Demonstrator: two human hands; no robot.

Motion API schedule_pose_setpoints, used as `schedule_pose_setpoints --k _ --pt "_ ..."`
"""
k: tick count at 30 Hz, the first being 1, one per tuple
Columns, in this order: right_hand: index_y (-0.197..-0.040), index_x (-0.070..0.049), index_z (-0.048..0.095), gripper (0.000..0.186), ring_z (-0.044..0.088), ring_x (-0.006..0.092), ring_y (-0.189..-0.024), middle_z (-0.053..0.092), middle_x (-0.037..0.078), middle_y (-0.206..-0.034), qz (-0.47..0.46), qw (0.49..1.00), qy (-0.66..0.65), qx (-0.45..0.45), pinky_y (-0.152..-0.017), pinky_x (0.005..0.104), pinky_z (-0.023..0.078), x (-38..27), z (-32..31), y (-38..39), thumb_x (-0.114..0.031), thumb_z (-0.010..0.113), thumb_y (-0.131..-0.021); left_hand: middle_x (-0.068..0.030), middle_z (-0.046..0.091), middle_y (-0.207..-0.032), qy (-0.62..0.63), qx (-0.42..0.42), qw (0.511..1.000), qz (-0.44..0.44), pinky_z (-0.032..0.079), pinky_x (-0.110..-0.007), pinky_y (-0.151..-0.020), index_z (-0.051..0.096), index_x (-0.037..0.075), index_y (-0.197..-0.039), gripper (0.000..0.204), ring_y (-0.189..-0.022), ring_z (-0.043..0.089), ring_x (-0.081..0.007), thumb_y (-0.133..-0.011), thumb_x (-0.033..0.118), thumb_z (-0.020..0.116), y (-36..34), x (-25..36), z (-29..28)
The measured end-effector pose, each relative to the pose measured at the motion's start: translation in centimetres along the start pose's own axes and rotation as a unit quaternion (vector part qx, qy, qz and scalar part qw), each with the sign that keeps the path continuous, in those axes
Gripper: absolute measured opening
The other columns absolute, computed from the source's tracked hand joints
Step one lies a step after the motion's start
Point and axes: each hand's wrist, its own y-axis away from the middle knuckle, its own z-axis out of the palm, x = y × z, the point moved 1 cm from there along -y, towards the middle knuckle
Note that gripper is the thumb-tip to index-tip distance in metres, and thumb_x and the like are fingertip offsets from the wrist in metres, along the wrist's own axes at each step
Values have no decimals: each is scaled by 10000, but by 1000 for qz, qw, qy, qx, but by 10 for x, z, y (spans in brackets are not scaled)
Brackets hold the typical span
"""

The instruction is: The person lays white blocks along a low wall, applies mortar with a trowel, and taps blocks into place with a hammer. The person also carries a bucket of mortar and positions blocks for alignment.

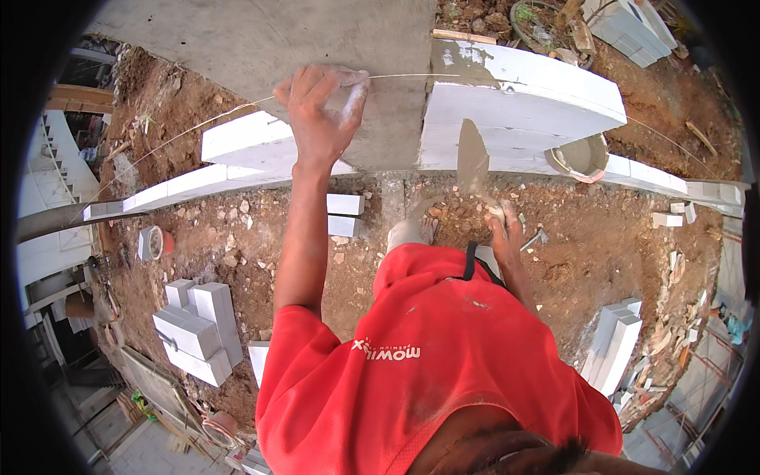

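1. A white rectangular-block wall [522, 111] is running left to right before the person [435, 332], a grey concrete surface [388, 131] lying between its taller parts.
2. A thin pale string [404, 76] is stretching across both.
3. A round grey bucket [584, 157] is sitting by the wall's right part.
4. On brown rubble-strewn soil [554, 273], white rectangular concrete-like blocks are lying left [194, 328] and right [613, 344] of the person.

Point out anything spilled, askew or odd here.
Mortar lies patchy on the left end of the right wall's top, ragged against the bare remainder; whether spilled or spread, I can't tell. Rubble litters the soil. Nothing else stands out.
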Motion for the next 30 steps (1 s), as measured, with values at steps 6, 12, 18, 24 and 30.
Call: schedule_pose_setpoints --k 6,12,18,24,30 --pt "-1019 79 583 358 593 458 -822 604 258 -939 -124 992 19 19 -743 512 479 -55 82 -52 -232 742 -937 37 718 -919 -3 -3 1000 -16 319 -382 -970 801 183 -890 110 -951 629 -176 -801 204 862 -9 -4 -1" --pt "-1065 71 591 339 608 522 -899 606 297 -1026 -97 987 88 95 -770 571 478 -40 140 -84 -213 722 -934 32 745 -940 -18 -37 999 -24 339 -385 -971 805 168 -907 121 -950 640 -177 -826 238 862 -15 -1 -4" --pt "-1147 67 601 367 631 507 -932 643 292 -1051 -53 981 152 108 -799 564 490 -10 118 -44 -221 709 -946 19 737 -948 -40 -38 998 -33 351 -394 -975 801 149 -908 157 -964 639 -198 -814 256 868 -11 -4 -3" --pt "-1190 50 605 399 637 442 -939 655 265 -1032 180 984 -7 -12 -832 523 489 -78 -15 -4 -297 656 -1000 -23 731 -916 20 -32 996 -75 371 -390 -949 795 131 -886 174 -940 638 -226 -794 252 881 -6 -6 -6" --pt "-1247 4 612 388 617 454 -1089 626 232 -1174 -33 961 260 90 -887 516 497 -123 -83 0 -292 648 -998 -82 772 -902 71 -23 994 -77 495 -376 -832 807 70 -890 123 -888 691 -219 -812 146 864 -20 4 -8"
